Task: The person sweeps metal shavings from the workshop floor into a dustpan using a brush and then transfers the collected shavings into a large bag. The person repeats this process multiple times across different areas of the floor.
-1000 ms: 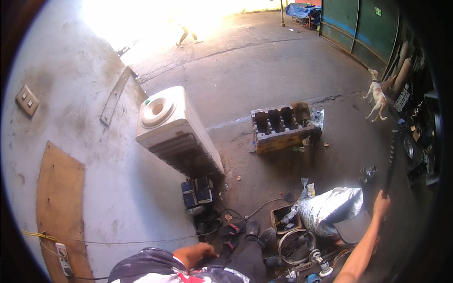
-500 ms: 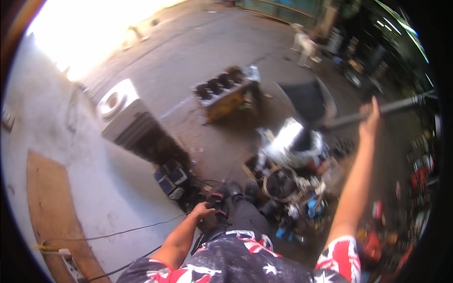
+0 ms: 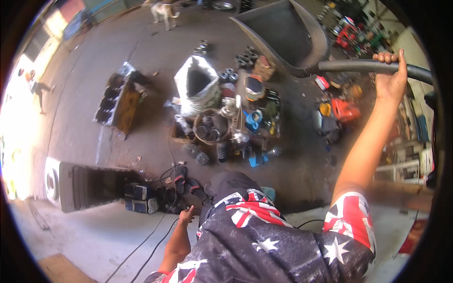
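One big shovel with a wide, dark grey metal blade (image 3: 309, 40) and a long, round black handle (image 3: 349, 66) hangs over the floor (image 3: 155, 52), toward its right side. I think it's stiff, hard to break and heavy at the blade end. Smooth handles can slip, so I'd squeeze tight and grip near the blade too. My right hand (image 3: 390, 78) wraps the handle. My left hand (image 3: 187, 215) is low near dark shoes (image 3: 166, 195); I can't tell whether it's closed.
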A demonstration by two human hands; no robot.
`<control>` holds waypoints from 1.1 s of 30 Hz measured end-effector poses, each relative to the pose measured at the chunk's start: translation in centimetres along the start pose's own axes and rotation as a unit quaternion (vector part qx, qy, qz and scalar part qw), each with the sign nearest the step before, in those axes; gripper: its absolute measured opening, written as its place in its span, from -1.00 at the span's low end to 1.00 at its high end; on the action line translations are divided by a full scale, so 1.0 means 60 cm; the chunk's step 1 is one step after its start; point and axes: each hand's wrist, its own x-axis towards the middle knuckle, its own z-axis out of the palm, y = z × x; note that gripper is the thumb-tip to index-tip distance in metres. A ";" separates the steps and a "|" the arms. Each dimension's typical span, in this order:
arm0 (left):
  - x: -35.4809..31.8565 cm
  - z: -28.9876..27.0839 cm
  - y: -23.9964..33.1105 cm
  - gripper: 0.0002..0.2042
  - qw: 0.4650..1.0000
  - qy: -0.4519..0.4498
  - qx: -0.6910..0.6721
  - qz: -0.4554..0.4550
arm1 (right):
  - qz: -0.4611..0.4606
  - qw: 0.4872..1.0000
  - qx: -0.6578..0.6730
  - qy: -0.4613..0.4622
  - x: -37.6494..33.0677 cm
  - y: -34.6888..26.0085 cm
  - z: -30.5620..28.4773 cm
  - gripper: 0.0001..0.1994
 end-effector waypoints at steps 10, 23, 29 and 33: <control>0.087 0.008 0.069 -0.68 0.986 -0.160 0.002 0.052 | -0.087 0.946 -0.146 0.275 -0.129 -0.084 -0.320 -0.77; -0.066 0.368 0.409 -0.34 0.813 -0.050 0.531 0.234 | 0.159 0.838 -0.420 0.309 -0.165 0.164 -0.683 -0.62; -0.352 0.851 0.793 -0.67 0.796 -0.138 0.152 0.570 | 0.235 0.821 -0.491 0.169 -0.130 0.337 -0.834 -0.64; -0.531 1.096 0.974 -0.27 0.662 -0.151 0.094 0.728 | 0.178 0.887 -0.384 0.186 -0.130 0.354 -0.851 -0.67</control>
